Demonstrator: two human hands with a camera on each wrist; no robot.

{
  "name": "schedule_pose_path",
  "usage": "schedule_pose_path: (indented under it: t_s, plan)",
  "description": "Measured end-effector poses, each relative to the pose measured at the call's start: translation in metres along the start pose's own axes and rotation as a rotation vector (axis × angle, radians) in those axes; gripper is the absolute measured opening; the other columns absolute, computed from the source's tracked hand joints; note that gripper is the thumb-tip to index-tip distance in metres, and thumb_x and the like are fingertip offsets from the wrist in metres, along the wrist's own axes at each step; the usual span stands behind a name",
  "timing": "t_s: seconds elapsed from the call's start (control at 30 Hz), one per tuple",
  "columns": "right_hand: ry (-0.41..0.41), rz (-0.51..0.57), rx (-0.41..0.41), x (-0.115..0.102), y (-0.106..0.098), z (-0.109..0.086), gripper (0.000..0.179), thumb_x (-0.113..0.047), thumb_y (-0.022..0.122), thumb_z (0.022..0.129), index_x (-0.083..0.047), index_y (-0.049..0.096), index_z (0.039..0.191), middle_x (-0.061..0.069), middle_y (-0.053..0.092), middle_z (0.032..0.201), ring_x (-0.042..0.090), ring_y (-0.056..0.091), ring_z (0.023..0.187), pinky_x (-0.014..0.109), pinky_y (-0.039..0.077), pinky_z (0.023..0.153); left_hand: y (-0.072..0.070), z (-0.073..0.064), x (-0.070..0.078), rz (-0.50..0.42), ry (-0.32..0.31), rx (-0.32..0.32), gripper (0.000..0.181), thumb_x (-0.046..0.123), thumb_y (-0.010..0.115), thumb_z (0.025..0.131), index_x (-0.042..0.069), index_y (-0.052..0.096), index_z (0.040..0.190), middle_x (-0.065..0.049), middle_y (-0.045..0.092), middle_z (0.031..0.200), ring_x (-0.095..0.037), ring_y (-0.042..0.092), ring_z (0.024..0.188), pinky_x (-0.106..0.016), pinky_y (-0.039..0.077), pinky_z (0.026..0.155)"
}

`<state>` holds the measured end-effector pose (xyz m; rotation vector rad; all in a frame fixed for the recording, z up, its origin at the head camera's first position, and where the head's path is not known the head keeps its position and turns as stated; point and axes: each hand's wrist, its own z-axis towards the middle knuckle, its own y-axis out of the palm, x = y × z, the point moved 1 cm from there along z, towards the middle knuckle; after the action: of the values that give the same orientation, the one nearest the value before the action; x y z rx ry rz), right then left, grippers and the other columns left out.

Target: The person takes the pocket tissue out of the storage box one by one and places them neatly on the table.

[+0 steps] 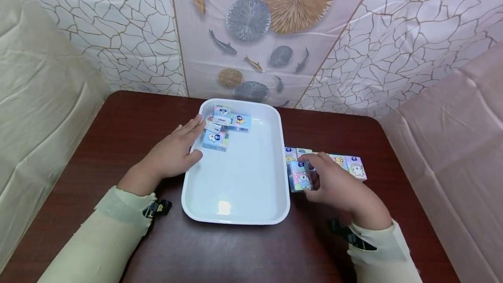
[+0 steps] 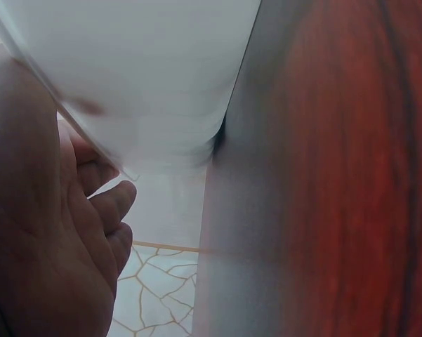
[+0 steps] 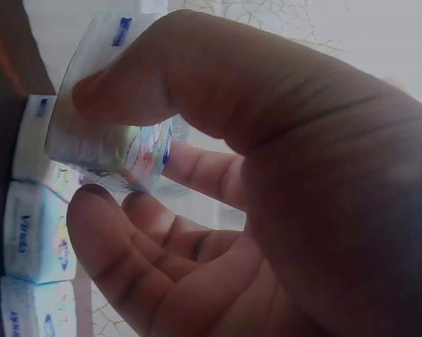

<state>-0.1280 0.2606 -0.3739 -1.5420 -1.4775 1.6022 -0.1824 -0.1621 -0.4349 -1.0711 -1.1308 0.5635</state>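
My right hand (image 1: pixel 334 182) pinches a small tissue pack (image 1: pixel 300 177) with a cartoon print, just outside the tray's right wall. In the right wrist view the thumb (image 3: pixel 119 98) presses one side of that pack, with fingers around the other side. Beside the hand, several similar tissue packs (image 1: pixel 355 169) form a row on the table. My left hand (image 1: pixel 170 152) rests at the left rim of the white tray (image 1: pixel 235 222), fingers relaxed and thumb reaching over the edge. Inside the tray's far left corner lie several more tissue packs (image 1: pixel 215 139), one atop others.
The dark red-brown table (image 1: pixel 235 252) carries the tray near its middle. Behind it hangs a patterned cloth backdrop (image 1: pixel 251 56), with pale cloth at both sides (image 1: pixel 452 134). Each wrist wears a black strap (image 1: pixel 157 208).
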Motion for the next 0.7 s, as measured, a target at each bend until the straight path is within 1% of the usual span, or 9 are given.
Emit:
schedule_pose_path:
  t_s: [0.2, 0.33, 0.6, 0.7]
  plan:
    - [-0.03, -0.024, -0.018, 0.003, 0.009, -0.001, 0.073, -0.021, 0.091, 0.078, -0.017, 0.055, 0.142, 0.002, 0.056, 0.105, 0.015, 0.057, 0.084, 0.025, 0.055, 0.066, 0.0, 0.0, -0.001, -0.003, -0.013, -0.011, 0.077, 0.034, 0.05, 0.102, 0.016, 0.017, 0.17, 0.002, 0.005, 0.179, -0.024, 0.014, 0.165, -0.053, 0.014, 0.133]
    - [-0.036, -0.031, -0.027, 0.004, 0.015, 0.001, 0.073, -0.023, 0.091, 0.077, -0.016, 0.057, 0.141, 0.001, 0.056, 0.1, 0.015, 0.056, 0.084, 0.026, 0.053, 0.066, 0.0, 0.0, -0.001, 0.0, -0.026, -0.022, 0.078, 0.034, 0.05, 0.102, 0.017, 0.016, 0.17, 0.003, 0.005, 0.179, -0.024, 0.013, 0.165, -0.053, 0.014, 0.133]
    - [-0.012, -0.032, -0.058, 0.008, 0.026, 0.005, 0.071, -0.03, 0.09, 0.078, -0.017, 0.058, 0.14, 0.001, 0.057, 0.103, 0.014, 0.057, 0.085, 0.028, 0.053, 0.069, 0.0, 0.0, 0.001, -0.002, -0.027, -0.026, 0.078, 0.034, 0.051, 0.102, 0.017, 0.017, 0.17, 0.002, 0.005, 0.179, -0.025, 0.014, 0.165, -0.053, 0.014, 0.133]
    - [-0.005, -0.02, -0.078, 0.009, 0.028, 0.007, 0.071, -0.031, 0.09, 0.079, -0.017, 0.058, 0.141, 0.001, 0.058, 0.107, 0.015, 0.058, 0.085, 0.028, 0.053, 0.07, 0.0, 0.0, 0.001, -0.003, -0.028, -0.026, 0.077, 0.034, 0.05, 0.102, 0.017, 0.016, 0.17, 0.002, 0.005, 0.179, -0.026, 0.014, 0.165, -0.054, 0.014, 0.133]
